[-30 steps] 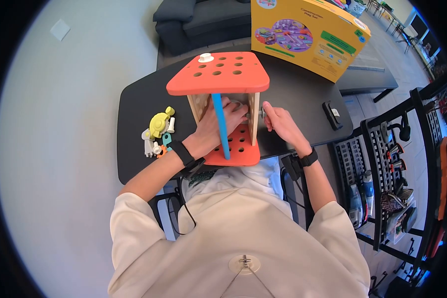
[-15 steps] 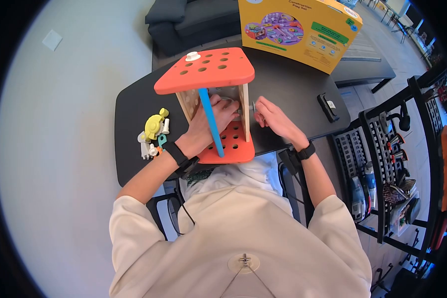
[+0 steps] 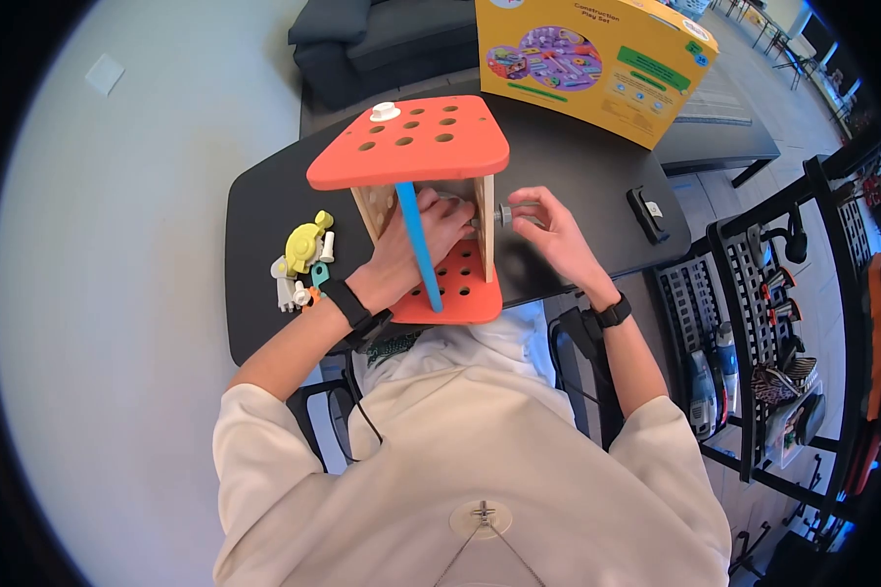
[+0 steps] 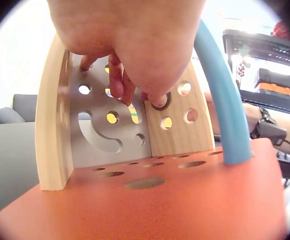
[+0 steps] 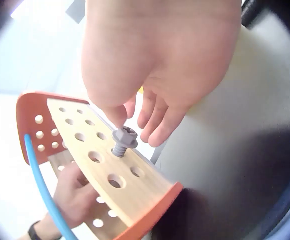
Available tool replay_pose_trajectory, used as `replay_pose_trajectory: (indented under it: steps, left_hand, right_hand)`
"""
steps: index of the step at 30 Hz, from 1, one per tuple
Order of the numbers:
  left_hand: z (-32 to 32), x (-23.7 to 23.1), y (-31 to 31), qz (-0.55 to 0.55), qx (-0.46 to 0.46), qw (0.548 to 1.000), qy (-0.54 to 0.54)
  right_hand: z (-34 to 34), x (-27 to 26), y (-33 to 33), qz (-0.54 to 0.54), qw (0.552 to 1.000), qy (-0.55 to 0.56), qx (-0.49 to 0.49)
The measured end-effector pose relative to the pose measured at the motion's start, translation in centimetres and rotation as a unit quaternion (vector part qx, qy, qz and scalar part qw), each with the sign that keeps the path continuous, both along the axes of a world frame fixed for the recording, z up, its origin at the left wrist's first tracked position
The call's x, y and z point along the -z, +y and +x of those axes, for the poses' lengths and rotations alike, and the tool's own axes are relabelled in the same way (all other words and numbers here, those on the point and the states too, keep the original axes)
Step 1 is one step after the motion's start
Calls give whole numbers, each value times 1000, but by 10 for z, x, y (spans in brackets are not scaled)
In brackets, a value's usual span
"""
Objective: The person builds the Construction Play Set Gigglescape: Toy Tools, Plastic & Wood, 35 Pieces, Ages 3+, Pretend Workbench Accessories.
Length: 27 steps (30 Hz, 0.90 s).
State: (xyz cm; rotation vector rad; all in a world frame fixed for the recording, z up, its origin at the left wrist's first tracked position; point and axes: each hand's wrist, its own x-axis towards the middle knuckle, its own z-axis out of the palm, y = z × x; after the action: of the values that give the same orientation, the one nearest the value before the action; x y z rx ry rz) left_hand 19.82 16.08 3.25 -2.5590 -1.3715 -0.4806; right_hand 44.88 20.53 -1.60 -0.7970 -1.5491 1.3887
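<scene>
A toy box frame has red perforated top and bottom panels, wooden sides and a blue bar. From the outer face of its right wooden panel sticks a grey bolt, threads partly showing. My right hand is beside that bolt, thumb tip right at the head, other fingers loosely bent and spread apart from it. Inside the frame is my left hand, with fingertips at the inner face of the same panel. There a fingertip overlaps a dark grey ring; I cannot tell if it is pinched.
A white bolt sits in the top panel. To the left lie a yellow toy piece, a white bolt and other small parts. Behind stands a yellow play set box; a black object lies right on the table.
My right hand's fingers have gone from curled in at the bolt head to spread beside it. The left hand stays inside the frame. The head view has shifted slightly.
</scene>
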Motion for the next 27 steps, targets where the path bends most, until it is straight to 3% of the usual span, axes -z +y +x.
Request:
replay_pose_trajectory:
  steps: [5,13,16,18,22,24,25,27]
  left_hand:
    - [-2,6,3,27,1,1000,17]
    - [-3,10,4,-16,-25,999,36]
    - [-3,8,3,-29,-28,998,38]
    - [-4,10,5,-35,-30,998,41]
    - [-3,6,5,-58,-32,997,34]
    - [-4,7,5,-48,-31,998,30]
    - [-3,7,4,-38,-28,998,28]
    - [-3,7,4,-30,-28,999,28]
  right_hand:
    - [0,5,6,-32,999,11,-34]
    - [0,-1,12,-69,997,-9,-31]
    - [2,5,22,-96,993,-7,-71]
    - [2,7,31,-144,975,-142,-93]
    - [-2,-2,23,-173,953,-228,-100]
    - [-8,7,11,-87,995,-49,10]
    - [-7,4,9,-87,995,-51,9]
    - [-4,-3,4,-61,996,62,-7]
